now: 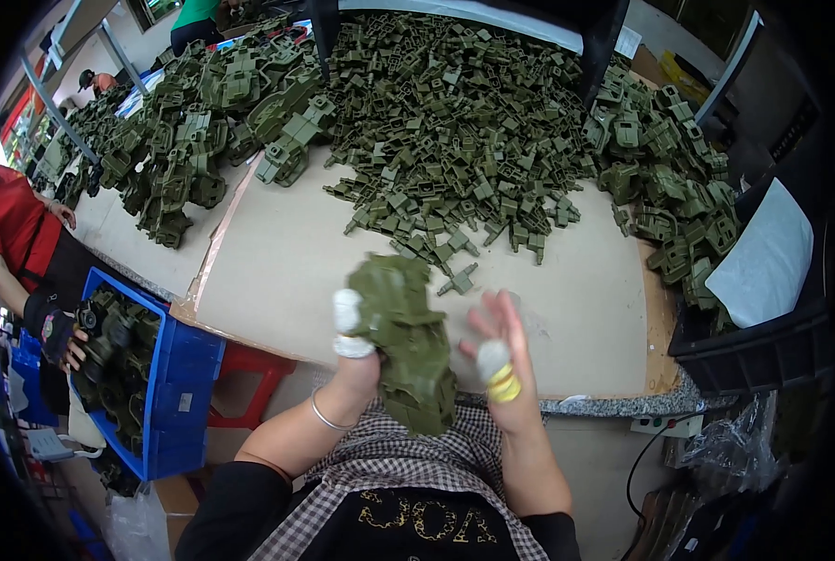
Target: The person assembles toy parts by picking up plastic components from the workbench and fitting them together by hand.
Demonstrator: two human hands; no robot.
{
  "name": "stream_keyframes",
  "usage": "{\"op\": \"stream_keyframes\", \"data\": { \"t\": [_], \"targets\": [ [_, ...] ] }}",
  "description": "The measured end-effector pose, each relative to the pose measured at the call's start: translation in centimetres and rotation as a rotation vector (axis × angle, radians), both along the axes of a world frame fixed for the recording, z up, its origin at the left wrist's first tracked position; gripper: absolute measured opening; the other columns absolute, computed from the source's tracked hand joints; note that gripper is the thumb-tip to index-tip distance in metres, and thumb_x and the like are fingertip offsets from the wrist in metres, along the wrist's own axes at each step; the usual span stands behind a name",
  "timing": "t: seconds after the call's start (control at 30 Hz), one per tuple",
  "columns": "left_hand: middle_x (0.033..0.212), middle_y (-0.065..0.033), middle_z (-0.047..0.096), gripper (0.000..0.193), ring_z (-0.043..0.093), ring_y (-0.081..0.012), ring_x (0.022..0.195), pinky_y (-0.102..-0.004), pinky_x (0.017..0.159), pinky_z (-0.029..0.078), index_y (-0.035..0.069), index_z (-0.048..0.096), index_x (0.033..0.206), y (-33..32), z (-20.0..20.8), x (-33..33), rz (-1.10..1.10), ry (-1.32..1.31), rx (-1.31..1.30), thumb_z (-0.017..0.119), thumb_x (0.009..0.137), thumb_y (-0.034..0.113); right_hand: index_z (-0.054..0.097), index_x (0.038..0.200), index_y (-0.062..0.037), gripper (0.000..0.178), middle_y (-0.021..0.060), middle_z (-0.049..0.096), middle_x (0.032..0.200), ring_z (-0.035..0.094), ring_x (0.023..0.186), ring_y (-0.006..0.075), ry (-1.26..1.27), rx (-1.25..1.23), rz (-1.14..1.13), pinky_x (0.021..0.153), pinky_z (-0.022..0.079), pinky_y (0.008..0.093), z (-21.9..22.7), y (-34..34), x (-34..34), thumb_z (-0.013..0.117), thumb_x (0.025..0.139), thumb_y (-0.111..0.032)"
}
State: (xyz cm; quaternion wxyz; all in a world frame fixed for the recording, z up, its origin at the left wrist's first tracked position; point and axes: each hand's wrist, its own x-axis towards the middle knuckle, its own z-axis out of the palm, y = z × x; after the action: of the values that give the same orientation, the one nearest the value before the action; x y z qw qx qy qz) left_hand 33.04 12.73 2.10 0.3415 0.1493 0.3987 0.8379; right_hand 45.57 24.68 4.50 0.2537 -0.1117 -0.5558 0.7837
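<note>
An olive-green moulded plastic part (406, 341), shaped like a toy vehicle body, is gripped in my left hand (356, 348) above the table's near edge. White wrapping covers the left thumb; the other fingers are hidden behind the part. Just right of it, my right hand (503, 351) is held up with fingers apart and nothing in it, its thumb wrapped in white and yellow. Beyond both hands, a big heap of small green plastic pieces (455, 122) spreads over the tabletop (277, 252). One loose piece (458, 279) lies at the heap's near edge.
Larger green vehicle bodies (188, 140) pile up at the left, and more (670, 178) at the right beside a black crate (754, 341). A blue bin (179, 393) of dark green parts stands front left, with a person in red (11, 220) beside it, near a red stool (258, 379).
</note>
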Motion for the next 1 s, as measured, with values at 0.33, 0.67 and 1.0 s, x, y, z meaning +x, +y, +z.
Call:
{"op": "stream_keyframes", "data": {
  "t": [0.33, 0.67, 1.0],
  "targets": [
    [0.122, -0.0155, 0.047, 0.066, 0.045, -0.0293, 0.113, -0.041, 0.098, 0.033, 0.003, 0.039, 0.125, 0.6, 4.0, -4.9, 0.512, 0.637, -0.02, 0.05, 0.081, 0.051, 0.032, 0.13, 0.0058, 0.057, 0.0106, 0.048, 0.124, 0.049, 0.111, 0.0171, -0.162, 0.015, 0.261, 0.095, 0.038, 0.0283, -0.9, 2.8, 2.3, 0.058, 0.079, 0.004],
    [0.111, -0.0111, 0.055, 0.045, 0.053, -0.0306, 0.101, -0.0386, 0.085, 0.043, 0.008, 0.052, 0.115, 5.4, 7.5, -4.3, -0.936, 1.51, -0.824, 0.06, 0.077, 0.031, 0.046, 0.121, -0.0003, 0.059, 0.0179, 0.055, 0.103, 0.053, 0.095, 0.0316, -0.419, 1.067, 0.2, 0.081, 0.045, 0.0352, 1.3, 5.4, 2.3, 0.068, 0.069, -0.017],
    [0.11, -0.0133, 0.055, 0.046, 0.054, -0.0314, 0.099, -0.0375, 0.085, 0.043, 0.005, 0.052, 0.114, 7.4, 7.1, -4.9, -1.131, 1.599, -0.792, 0.061, 0.075, 0.027, 0.049, 0.115, 0.0009, 0.057, 0.0145, 0.054, 0.094, 0.053, 0.091, 0.0315, -0.442, 1.092, 0.034, 0.078, 0.045, 0.0381, 0.8, 4.9, 2.3, 0.071, 0.067, -0.017]
  ]
}}
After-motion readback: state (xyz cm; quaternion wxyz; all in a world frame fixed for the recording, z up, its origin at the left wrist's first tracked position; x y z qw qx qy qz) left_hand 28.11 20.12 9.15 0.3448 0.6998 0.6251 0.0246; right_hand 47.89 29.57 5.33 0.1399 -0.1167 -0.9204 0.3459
